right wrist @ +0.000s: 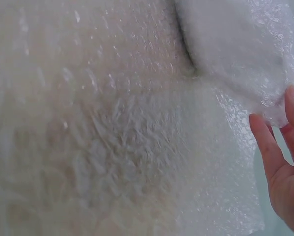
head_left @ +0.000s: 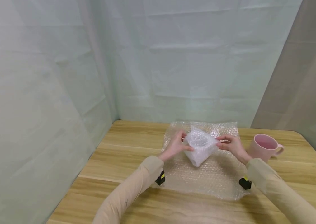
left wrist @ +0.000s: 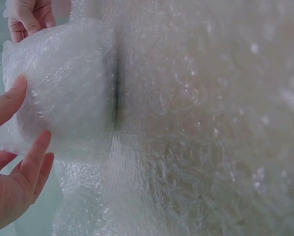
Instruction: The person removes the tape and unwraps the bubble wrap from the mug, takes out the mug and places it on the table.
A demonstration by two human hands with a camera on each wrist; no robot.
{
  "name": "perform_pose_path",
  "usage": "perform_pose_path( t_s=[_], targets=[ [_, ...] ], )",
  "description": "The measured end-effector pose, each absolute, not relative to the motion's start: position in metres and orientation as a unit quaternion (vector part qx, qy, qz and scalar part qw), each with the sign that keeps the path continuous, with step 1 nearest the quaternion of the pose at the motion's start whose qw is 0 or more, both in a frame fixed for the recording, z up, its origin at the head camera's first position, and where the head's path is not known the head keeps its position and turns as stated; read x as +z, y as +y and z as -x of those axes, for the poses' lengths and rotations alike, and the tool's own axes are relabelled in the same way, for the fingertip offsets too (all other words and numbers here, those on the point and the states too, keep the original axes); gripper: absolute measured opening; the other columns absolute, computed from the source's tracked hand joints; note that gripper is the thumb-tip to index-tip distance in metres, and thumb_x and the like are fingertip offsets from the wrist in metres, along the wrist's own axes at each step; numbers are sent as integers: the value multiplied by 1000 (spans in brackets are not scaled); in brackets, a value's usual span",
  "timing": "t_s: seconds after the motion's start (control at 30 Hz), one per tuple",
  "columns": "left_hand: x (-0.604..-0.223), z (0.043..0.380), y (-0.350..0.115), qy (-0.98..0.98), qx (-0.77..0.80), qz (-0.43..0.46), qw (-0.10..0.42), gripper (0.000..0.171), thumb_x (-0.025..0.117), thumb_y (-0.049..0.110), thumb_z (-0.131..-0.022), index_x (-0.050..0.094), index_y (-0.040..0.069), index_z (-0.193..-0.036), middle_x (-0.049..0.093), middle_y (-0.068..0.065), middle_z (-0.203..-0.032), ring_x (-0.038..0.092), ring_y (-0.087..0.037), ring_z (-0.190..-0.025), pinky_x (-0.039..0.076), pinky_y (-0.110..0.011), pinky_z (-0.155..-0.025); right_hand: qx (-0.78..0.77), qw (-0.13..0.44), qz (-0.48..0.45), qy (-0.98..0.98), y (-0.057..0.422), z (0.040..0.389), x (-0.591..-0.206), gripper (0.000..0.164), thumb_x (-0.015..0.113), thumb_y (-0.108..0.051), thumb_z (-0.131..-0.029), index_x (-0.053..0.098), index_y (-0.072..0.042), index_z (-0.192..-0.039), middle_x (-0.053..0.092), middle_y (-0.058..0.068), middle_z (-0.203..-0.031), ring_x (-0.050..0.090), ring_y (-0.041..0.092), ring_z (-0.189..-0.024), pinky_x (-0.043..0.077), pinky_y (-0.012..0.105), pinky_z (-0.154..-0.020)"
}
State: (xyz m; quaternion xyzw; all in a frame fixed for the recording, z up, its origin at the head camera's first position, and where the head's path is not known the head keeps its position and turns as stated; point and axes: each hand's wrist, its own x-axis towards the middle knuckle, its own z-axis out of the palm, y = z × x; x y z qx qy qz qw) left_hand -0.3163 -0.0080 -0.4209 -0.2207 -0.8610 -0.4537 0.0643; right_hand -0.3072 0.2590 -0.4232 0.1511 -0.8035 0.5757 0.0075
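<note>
A bubble-wrapped bundle [head_left: 200,147] stands on a spread sheet of bubble wrap [head_left: 202,182], with a round hollow showing at its top and pointed corners of wrap sticking out. What is inside it is hidden by the layers. My left hand [head_left: 176,144] holds the bundle's left side, its thumb [left wrist: 14,93] lying against the wrap. On the other side, my right hand [head_left: 232,146] pinches a corner of the wrap between thumb and fingers. In the right wrist view the fingertips [right wrist: 257,120] are right at that corner.
A pink mug [head_left: 262,147] stands close to the right wrist, its handle pointing right. The wooden table [head_left: 113,163] ends at the back against a pale cloth curtain [head_left: 186,68]. Another curtain [head_left: 34,109] hangs along the left edge.
</note>
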Motion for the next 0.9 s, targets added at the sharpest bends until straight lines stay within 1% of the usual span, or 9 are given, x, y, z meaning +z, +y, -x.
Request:
perform_pose_path(
  t_s=[0.07, 0.13, 0.23, 0.33, 0.4, 0.57, 0.7, 0.77, 0.9],
  targets=[
    [-420, 316, -8, -861, -455, 221, 64, 60, 85, 17, -59, 49, 2, -104, 49, -6, -95, 51, -28, -89, 44, -24, -68, 574, 4, -164, -802, 261, 309, -423, 32, 65, 0, -81, 54, 15, -107, 53, 27, -107, 59, 14, -84, 50, 29, -72],
    [-420, 315, -8, -860, -456, 220, 64, 60, 85, 18, -59, 49, 2, -104, 48, -4, -95, 51, -27, -89, 44, -23, -68, 566, 0, -183, -804, 264, 310, -421, 32, 64, 2, -81, 53, 16, -107, 53, 28, -107, 60, 15, -85, 50, 29, -71],
    [-419, 315, -8, -858, -459, 221, 65, 60, 85, 18, -59, 49, 2, -104, 48, -4, -95, 51, -26, -88, 44, -23, -69, 543, -10, -215, -811, 268, 312, -417, 33, 64, 4, -81, 52, 17, -109, 51, 31, -109, 59, 25, -90, 49, 29, -73],
    [-420, 315, -8, -858, -458, 222, 66, 60, 85, 18, -59, 49, 3, -104, 48, -4, -95, 51, -26, -88, 44, -23, -69, 518, -22, -242, -820, 271, 315, -410, 35, 63, 3, -82, 51, 17, -112, 51, 32, -111, 55, 37, -97, 48, 29, -75],
    [-420, 314, -9, -859, -458, 221, 64, 60, 85, 19, -58, 49, 3, -104, 48, -3, -95, 51, -26, -88, 44, -23, -69, 506, -31, -254, -824, 272, 317, -404, 38, 64, 1, -82, 50, 15, -115, 51, 31, -113, 52, 41, -101, 47, 29, -77],
    [-422, 315, -10, -858, -459, 221, 61, 60, 85, 20, -59, 49, 5, -104, 48, -2, -95, 50, -27, -90, 43, -23, -70, 477, -47, -277, -833, 268, 323, -389, 49, 67, -8, -81, 48, 10, -122, 50, 26, -119, 48, 39, -107, 46, 29, -80],
    [-422, 315, -10, -856, -459, 230, 64, 58, 85, 20, -60, 49, 5, -103, 48, -3, -95, 50, -27, -90, 43, -23, -70, 464, -62, -294, -833, 261, 325, -383, 55, 69, -10, -79, 46, 8, -125, 48, 24, -123, 44, 38, -112, 45, 31, -82],
    [-423, 315, -10, -854, -461, 231, 66, 58, 85, 20, -60, 49, 5, -102, 48, -2, -95, 50, -27, -89, 43, -23, -70, 457, -68, -299, -835, 257, 325, -382, 57, 70, -11, -78, 45, 7, -127, 47, 23, -125, 43, 38, -114, 45, 33, -83],
    [-422, 313, -10, -855, -459, 232, 67, 58, 85, 20, -60, 49, 5, -103, 48, -2, -95, 50, -26, -89, 43, -24, -70, 439, -67, -308, -841, 251, 325, -382, 62, 72, -13, -77, 43, 5, -129, 45, 22, -128, 40, 39, -115, 43, 42, -85]
  ],
)
